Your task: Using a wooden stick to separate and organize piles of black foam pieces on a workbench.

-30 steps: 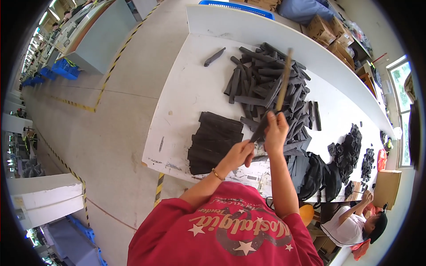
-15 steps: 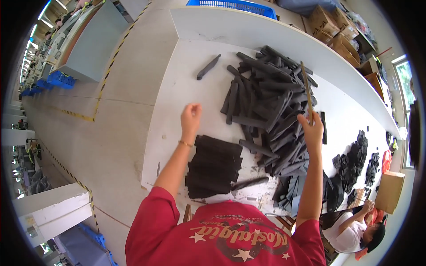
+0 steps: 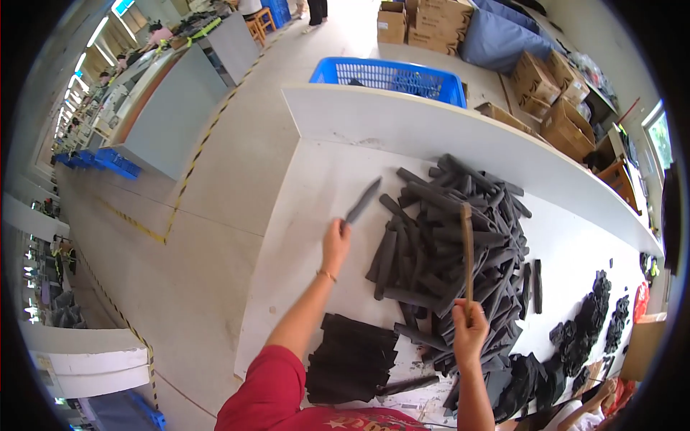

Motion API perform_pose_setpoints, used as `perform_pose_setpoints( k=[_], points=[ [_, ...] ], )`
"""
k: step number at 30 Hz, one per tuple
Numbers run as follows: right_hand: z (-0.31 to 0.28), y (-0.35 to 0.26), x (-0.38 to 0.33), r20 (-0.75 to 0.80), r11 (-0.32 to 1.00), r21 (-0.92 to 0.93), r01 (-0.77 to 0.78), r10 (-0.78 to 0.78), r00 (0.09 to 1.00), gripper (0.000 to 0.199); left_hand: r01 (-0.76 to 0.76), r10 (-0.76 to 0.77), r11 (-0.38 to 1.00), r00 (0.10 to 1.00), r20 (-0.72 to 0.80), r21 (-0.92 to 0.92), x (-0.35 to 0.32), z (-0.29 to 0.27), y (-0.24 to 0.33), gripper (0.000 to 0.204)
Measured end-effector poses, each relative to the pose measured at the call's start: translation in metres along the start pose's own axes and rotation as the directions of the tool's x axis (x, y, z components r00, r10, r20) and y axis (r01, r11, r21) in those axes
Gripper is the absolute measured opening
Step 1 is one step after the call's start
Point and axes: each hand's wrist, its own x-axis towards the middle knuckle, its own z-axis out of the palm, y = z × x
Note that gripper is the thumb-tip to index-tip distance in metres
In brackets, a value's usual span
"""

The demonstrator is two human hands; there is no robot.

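My left hand (image 3: 336,246) is closed on the near end of a dark grey fabric tube (image 3: 364,201), which points up and to the right over the white table. In my right hand (image 3: 469,332) a narrow wooden stick (image 3: 468,251) is gripped by its lower end, standing in front of a large heap of dark fabric tubes (image 3: 424,255). Left of the heap's near end lies a flat stack of black fabric pieces (image 3: 351,359), laid side by side. One more dark tube (image 3: 408,386) rests beside that stack.
A low white panel (image 3: 431,118) borders the table's far side, with a blue plastic basket (image 3: 327,70) behind it. Crumpled black cloth (image 3: 586,327) lies at the right. Another person's arm (image 3: 593,402) shows at the lower right. Cardboard boxes (image 3: 537,79) stand beyond the panel.
My left hand has reached forward and taken hold of the lone tube. My right hand, still holding the stick, has moved left over the heap. The view has tilted up.
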Motion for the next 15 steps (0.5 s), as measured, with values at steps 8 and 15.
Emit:
perform_pose_setpoints(
  k=[8,15],
  points=[
    [0.072,-0.013,-0.006,0.073,0.914,0.403,-0.046,0.018,0.997,0.020,0.427,-0.059,0.823,0.719,0.692,-0.374,-0.182,-0.042,0.139,0.023],
    [0.040,-0.025,-0.057,-0.095,0.855,0.517,-0.040,0.104,0.990,0.012,0.502,-0.070,0.721,0.739,0.670,-0.477,-0.268,-0.060,0.159,0.012]
  ],
)
